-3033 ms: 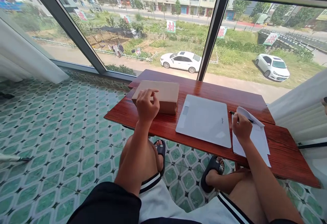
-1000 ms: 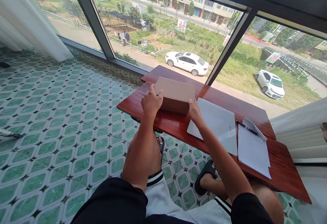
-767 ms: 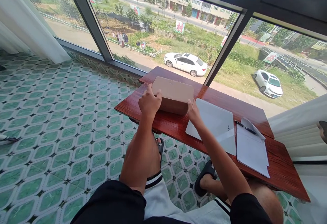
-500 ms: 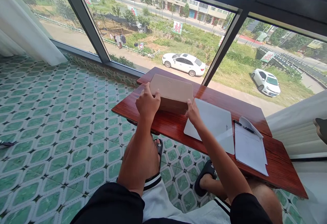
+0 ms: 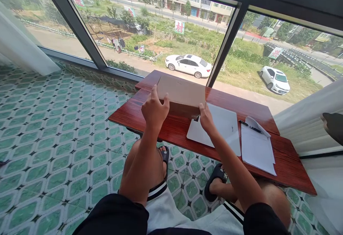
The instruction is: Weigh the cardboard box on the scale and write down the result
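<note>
A brown cardboard box (image 5: 181,94) is held a little above the red wooden table (image 5: 174,129), its right end over the corner of a flat white scale (image 5: 218,129). My left hand (image 5: 154,109) grips the box's left end with the thumb on top. At the box's right near corner, my right hand (image 5: 205,118) holds it from below and the side. To the right of the scale lie white papers (image 5: 257,148) with a black pen (image 5: 249,126) across their top.
The table stands against a large window with dark frames (image 5: 225,45); white curtains (image 5: 308,124) hang at the right and far left. Green patterned floor tiles (image 5: 53,135) spread to the left. My knees and sandalled feet sit under the table.
My right hand left the pen and papers and went to the box's right end. Both hands now hold the box, which has risen off the table and shifted right over the scale's corner.
</note>
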Motion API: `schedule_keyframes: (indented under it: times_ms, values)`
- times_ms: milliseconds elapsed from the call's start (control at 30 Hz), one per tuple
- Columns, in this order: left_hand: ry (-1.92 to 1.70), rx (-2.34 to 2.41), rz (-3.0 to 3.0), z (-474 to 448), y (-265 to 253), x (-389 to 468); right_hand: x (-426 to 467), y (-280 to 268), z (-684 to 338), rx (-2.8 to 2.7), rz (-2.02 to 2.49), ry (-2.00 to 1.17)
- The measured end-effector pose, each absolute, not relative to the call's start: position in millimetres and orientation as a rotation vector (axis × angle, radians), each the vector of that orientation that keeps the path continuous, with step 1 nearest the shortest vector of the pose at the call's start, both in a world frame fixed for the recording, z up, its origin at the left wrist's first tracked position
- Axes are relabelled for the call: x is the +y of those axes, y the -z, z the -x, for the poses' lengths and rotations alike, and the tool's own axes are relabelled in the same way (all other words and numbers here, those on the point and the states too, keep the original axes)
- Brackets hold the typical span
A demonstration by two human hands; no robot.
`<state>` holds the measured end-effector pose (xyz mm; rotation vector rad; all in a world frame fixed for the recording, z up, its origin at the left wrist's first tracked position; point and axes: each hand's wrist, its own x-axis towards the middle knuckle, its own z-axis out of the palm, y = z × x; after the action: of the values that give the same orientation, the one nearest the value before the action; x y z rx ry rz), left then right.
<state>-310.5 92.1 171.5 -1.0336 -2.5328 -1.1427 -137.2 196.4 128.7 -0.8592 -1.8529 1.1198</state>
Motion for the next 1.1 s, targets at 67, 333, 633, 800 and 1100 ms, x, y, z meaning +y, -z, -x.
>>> schedule_keyframes:
  times_ms: [67,333,633,800,1100]
  values:
    - [1.142,-2.529,1.057,304,-172,94,198,-128,130,-1.85,0.873,-1.101]
    - [1.182,-2.464,1.217,280,-171,100,200,-132,94,-1.829,0.934,-1.068]
    - [1.217,-2.402,1.353,250,-168,107,203,-138,52,-1.808,0.987,-1.018]
    - [1.232,-2.372,1.457,234,-165,111,204,-136,27,-1.78,1.035,-0.981]
    - [1.417,-2.373,1.6,209,-162,119,205,-134,-13,-1.723,1.1,-0.886]
